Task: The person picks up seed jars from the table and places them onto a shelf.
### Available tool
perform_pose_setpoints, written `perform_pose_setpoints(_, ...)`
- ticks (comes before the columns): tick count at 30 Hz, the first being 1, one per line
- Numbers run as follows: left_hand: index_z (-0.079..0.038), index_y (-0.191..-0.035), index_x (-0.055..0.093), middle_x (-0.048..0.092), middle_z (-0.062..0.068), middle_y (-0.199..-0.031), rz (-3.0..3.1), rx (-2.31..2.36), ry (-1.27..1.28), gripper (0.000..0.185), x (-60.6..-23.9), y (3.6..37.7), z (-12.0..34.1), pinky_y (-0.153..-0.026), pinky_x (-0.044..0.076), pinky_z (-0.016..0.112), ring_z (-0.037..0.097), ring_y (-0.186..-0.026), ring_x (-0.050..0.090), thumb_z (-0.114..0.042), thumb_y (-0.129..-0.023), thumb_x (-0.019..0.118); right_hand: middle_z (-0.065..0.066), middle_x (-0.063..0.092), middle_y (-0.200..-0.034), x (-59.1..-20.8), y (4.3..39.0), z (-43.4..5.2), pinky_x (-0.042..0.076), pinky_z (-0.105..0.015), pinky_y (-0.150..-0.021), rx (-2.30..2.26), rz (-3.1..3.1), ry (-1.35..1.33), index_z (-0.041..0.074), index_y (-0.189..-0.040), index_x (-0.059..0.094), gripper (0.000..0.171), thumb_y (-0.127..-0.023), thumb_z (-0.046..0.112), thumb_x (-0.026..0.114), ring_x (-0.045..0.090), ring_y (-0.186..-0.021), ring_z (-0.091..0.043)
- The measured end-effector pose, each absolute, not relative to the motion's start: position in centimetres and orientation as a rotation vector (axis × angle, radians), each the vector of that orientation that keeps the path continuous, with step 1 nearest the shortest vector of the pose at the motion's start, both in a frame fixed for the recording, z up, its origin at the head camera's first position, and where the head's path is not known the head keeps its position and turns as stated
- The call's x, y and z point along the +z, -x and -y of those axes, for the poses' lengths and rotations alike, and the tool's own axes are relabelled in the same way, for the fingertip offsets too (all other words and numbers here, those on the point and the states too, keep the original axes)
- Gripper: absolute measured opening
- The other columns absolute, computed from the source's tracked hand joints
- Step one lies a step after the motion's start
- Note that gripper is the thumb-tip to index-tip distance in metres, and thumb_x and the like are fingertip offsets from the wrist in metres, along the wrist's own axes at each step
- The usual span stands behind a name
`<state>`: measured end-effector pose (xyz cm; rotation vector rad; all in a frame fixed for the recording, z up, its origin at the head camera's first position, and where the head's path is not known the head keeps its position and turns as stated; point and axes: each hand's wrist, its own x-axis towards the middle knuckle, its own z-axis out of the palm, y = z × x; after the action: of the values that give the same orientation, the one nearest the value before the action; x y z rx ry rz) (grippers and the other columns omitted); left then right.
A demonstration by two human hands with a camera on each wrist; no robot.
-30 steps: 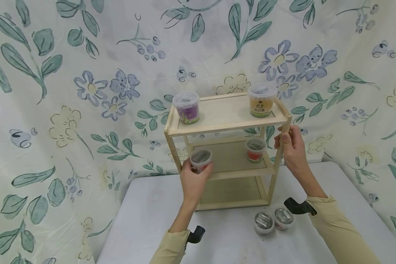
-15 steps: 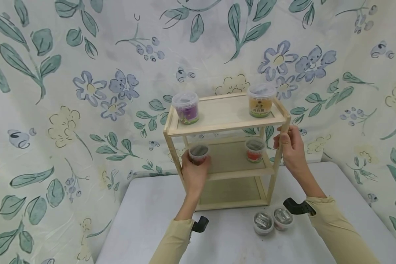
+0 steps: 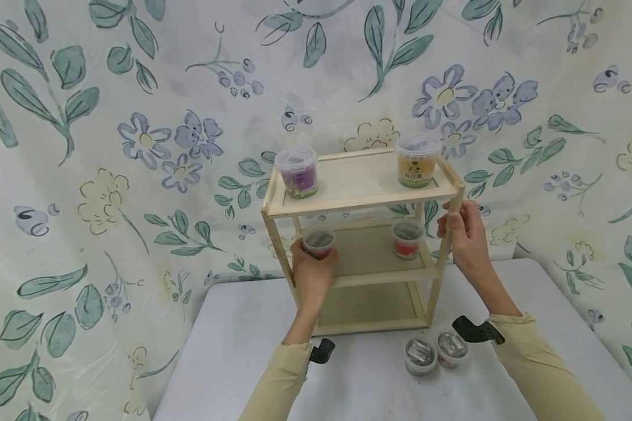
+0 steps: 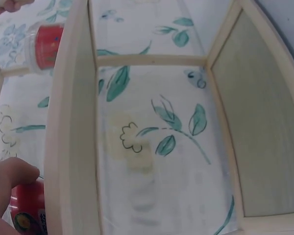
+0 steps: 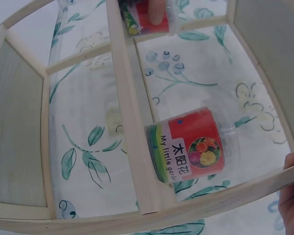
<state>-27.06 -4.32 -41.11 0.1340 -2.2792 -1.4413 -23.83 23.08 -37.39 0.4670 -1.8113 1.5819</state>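
Note:
My left hand (image 3: pixel 314 276) holds a small clear plastic cup (image 3: pixel 318 238) with a red label, thumb and fingers around its sides. The cup is at the left end of the middle shelf of a wooden three-tier rack (image 3: pixel 355 178); in the left wrist view its red side (image 4: pixel 29 205) shows beside the shelf edge. My right hand (image 3: pixel 469 237) grips the rack's right front post below the top shelf. Another red-labelled cup (image 3: pixel 408 240) stands at the right of that middle shelf; in the right wrist view its label (image 5: pixel 191 147) has flowers and "My little garden".
On the top shelf stand a purple-labelled cup (image 3: pixel 297 172) at the left and a yellow-labelled cup (image 3: pixel 417 161) at the right. Two more lidded cups, a left one (image 3: pixel 421 355) and a right one (image 3: pixel 453 348), sit side by side on the white table (image 3: pixel 232 339) before the rack.
My left hand has carried its cup from the rack's front, back and slightly left, over the middle shelf. In the last half second it barely moved. My right hand stays on the post.

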Motion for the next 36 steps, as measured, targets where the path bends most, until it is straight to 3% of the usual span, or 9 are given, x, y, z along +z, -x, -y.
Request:
perform_pose_setpoints(4, 0.002, -0.135, 0.039, 0.053, 0.023, -0.123, 2.307, -1.370, -0.137, 0.071, -41.3, 27.2, 4.3, -0.091, 0.050, 0.051, 0.036, -0.111, 0.058, -0.027, -0.080, 0.074, 0.014, 0.055, -0.084, -37.4, 23.8, -22.9, 0.043, -0.020, -0.068, 1.576, 1.826, -0.455, -0.016, -0.118, 0.041, 0.021, -0.104, -0.001, 0.034, 0.052, -0.070, -0.008)
perform_pose_setpoints(23, 0.003, -0.143, 0.031, 0.051, 0.031, -0.127, 2.333, -1.207, -0.122, 0.081, -41.6, 26.6, 4.0, -0.092, 0.048, 0.058, 0.047, -0.115, 0.055, -0.021, -0.080, 0.075, -0.007, 0.055, -0.085, -38.1, 24.0, -23.1, 0.045, -0.020, -0.070, 1.579, 1.820, -0.463, -0.012, -0.118, 0.044, 0.023, -0.105, 0.006, 0.038, 0.052, -0.072, -0.009)
perform_pose_setpoints(30, 0.007, -0.146, 0.025, 0.046, 0.033, -0.133, 2.338, -1.273, -0.076, 0.087, -41.5, 26.2, 4.1, -0.092, 0.049, 0.060, 0.049, -0.119, 0.052, -0.017, -0.079, 0.074, 0.006, 0.056, -0.085, -38.1, 24.1, -23.2, 0.045, -0.020, -0.070, 1.581, 1.807, -0.472, -0.013, -0.118, 0.043, 0.024, -0.105, 0.007, 0.038, 0.053, -0.071, -0.008)
perform_pose_setpoints(36, 0.010, -0.149, 0.018, 0.039, 0.035, -0.140, 2.360, -1.351, -0.024, 0.093, -41.1, 25.5, 4.0, -0.100, 0.041, 0.064, 0.050, -0.126, 0.045, -0.012, -0.075, 0.071, 0.003, 0.057, -0.085, -37.8, 24.0, -23.3, 0.044, -0.019, -0.070, 1.592, 1.792, -0.472, -0.014, -0.120, 0.042, 0.024, -0.105, 0.005, 0.038, 0.053, -0.071, -0.008)
